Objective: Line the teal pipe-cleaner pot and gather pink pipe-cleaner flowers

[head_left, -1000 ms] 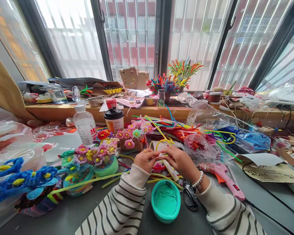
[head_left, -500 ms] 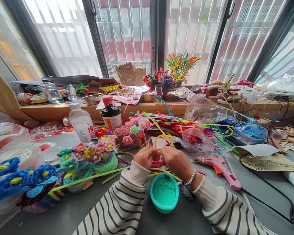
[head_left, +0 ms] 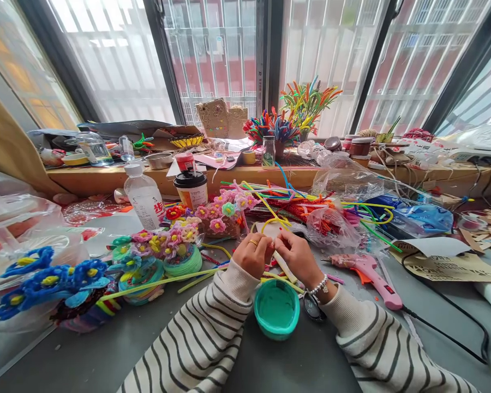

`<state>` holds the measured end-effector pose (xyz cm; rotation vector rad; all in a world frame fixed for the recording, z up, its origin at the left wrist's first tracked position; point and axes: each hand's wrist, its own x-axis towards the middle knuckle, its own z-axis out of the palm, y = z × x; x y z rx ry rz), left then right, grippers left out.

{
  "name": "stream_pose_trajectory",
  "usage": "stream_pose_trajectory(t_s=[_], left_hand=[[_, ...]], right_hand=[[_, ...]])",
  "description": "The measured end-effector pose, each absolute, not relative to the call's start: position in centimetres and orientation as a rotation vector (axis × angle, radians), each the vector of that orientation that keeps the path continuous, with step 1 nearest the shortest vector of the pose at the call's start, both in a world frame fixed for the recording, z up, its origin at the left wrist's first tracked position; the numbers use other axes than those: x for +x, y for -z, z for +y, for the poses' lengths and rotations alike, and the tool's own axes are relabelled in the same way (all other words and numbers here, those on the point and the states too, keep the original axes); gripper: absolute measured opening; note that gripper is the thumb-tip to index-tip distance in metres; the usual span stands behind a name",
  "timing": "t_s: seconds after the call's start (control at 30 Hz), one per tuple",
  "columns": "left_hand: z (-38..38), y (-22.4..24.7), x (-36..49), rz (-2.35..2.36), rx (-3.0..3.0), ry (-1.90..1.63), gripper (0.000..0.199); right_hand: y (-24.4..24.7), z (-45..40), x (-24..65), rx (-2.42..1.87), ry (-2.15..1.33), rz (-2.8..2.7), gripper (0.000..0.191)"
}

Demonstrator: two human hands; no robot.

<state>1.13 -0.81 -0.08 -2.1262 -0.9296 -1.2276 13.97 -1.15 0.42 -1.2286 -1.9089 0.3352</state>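
Observation:
My left hand [head_left: 251,255], with a ring on one finger, is closed in a pinch. Close beside it my right hand [head_left: 298,256], wearing a beaded bracelet, pinches too. Their fingertips nearly meet, and whatever small thing they hold is too hidden to name. A pale yellow strip [head_left: 284,267] shows below and between the hands. Just behind them curves a yellow pipe cleaner [head_left: 265,217]. Nearest to my wrists stands a teal oval bowl [head_left: 277,311], its inside facing up. Dark-rimmed glasses [head_left: 313,307] lie by my right wrist.
A pink glue gun [head_left: 372,275] with a black cord lies right. Blue pipe-cleaner flowers [head_left: 51,279] and pink flowers [head_left: 217,225] stand left. Behind are a plastic bottle [head_left: 144,199], a lidded cup [head_left: 191,192] and a pile of pipe cleaners [head_left: 298,207]. Brown paper [head_left: 445,268] lies far right.
My hands have drawn slightly apart and turned, with the fingertips now more in view. A pale strip shows between them. The whole view has shifted a little; the bowl stays before me.

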Motion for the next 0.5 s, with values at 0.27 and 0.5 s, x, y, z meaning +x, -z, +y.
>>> stream_pose_trajectory(t_s=[0.27, 0.5], left_hand=[[-0.5, 0.0, 0.1, -1.112, -2.358, 1.497, 0.018], [-0.5, 0.3, 0.4, -0.906, -2.382, 1.426, 0.018]], right_hand=[[-2.3, -0.7, 16.0, -1.096, -0.448, -2.078, 0.024], [-1.8, -0.8, 15.8, -1.165, -0.171, -2.368, 0.019]])
